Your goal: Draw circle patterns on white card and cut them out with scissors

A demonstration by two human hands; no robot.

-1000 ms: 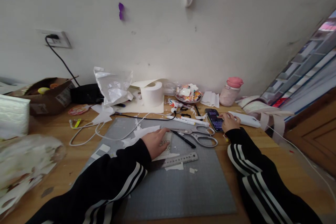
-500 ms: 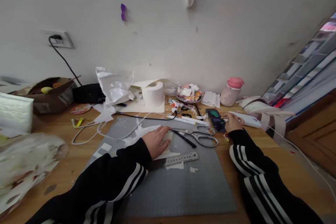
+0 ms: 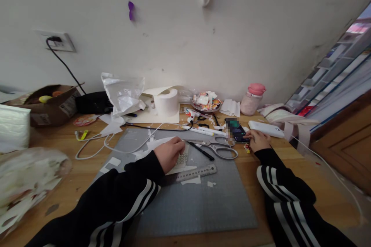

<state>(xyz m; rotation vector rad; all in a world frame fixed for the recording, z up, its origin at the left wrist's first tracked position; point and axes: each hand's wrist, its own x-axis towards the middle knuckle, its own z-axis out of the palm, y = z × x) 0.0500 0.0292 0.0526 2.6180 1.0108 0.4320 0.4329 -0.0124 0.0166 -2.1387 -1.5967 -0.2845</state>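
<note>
My left hand [image 3: 170,153] rests over a patterned paper [image 3: 182,159] on the grey cutting mat [image 3: 208,204], its fingers curled together; whatever may be between them is hidden. Just right of it lie a black pen [image 3: 201,151] and grey-handled scissors [image 3: 222,150]. A steel ruler [image 3: 199,173] lies below the paper. My right hand [image 3: 258,140] is at the lower right edge of a phone [image 3: 237,130] with a lit screen, a fingertip touching it. The other fingers of that hand are bent, with nothing seen in them.
Behind the mat stand a paper roll [image 3: 166,103], a bowl of scraps [image 3: 206,102], a glue gun [image 3: 191,115] and a pink-lidded bottle [image 3: 253,99]. A white power bank [image 3: 266,129] lies at the right. A white cable [image 3: 108,146] loops at the left.
My left hand's fingers have drawn in from a spread pose, showing more of the patterned paper. My right hand has shifted slightly down along the phone. The whole view has shifted slightly.
</note>
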